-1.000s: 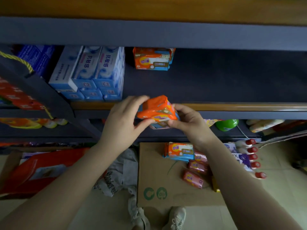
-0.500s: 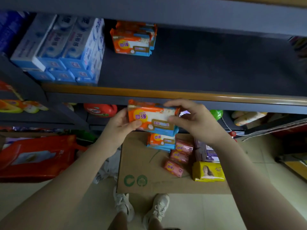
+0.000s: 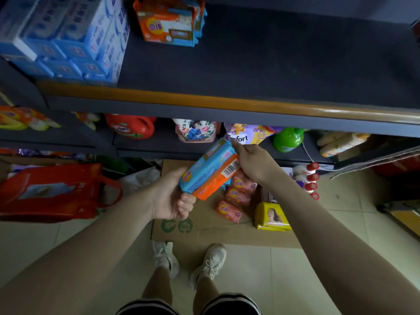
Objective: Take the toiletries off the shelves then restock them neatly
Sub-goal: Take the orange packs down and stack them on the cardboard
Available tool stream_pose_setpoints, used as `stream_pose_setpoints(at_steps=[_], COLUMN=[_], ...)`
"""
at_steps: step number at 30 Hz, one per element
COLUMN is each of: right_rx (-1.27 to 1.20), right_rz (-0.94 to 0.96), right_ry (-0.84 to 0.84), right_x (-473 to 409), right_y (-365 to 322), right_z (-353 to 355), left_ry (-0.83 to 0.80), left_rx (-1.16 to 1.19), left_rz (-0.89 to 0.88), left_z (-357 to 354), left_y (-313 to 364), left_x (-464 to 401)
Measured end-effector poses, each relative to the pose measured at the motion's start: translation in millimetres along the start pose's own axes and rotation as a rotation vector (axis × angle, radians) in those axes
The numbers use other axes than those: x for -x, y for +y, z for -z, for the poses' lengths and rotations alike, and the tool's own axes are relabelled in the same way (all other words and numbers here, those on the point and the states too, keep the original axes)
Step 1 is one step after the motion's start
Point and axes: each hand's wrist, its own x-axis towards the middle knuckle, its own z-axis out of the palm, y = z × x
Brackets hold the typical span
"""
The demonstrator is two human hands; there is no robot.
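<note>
A: Status on the restock?

B: Mid-way, by the look of it. Person stands in front of the shelf (image 3: 204,101) holding one soap multipack (image 3: 210,169) in both hands, below the shelf's front edge, tilted, barcode end up toward the right.

A: Grip state?

B: Left hand (image 3: 172,198) is curled round the pack's lower-left end. Right hand (image 3: 252,162) pinches the upper-right end by the barcode. Neither is spread.

A: What's already back on the shelf?

B: A stack of blue toothpaste boxes (image 3: 68,37) at the left, squared up. Just beside it, a few orange soap packs (image 3: 168,21) of the same brand, standing at the back. Rest of the shelf surface to the right is bare.

A: And what's left?

B: Plenty. On the cardboard sheet (image 3: 204,233) on the floor: small pink soap bars (image 3: 229,208), a yellow pack with a face on it (image 3: 271,215), white bottles with red caps (image 3: 311,178) at the right edge. All still off the shelf.

A: So next?

B: Likely the held pack goes up beside the orange ones. Judgement only. Roughly a third done; the floor pile needs shelving and lining up.
</note>
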Motion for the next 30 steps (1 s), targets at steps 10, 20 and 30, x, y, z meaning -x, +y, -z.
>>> stream_pose_setpoints(at_steps=[10, 20, 30], right_rx=[-0.189, 0.769, 0.893], right_rz=[0.046, 0.387, 0.188], right_ry=[-0.416, -0.135, -0.088], right_x=[-6, -25, -76], right_y=[44, 83, 143], right_z=[-16, -85, -168], left_ry=[0.309, 0.564, 0.601], left_rx=[-0.026, -0.712, -0.872], left_rz=[-0.29, -0.722, -0.591], left_z=[4, 36, 97], left_y=[-16, -32, -32], left_x=[-14, -56, -84])
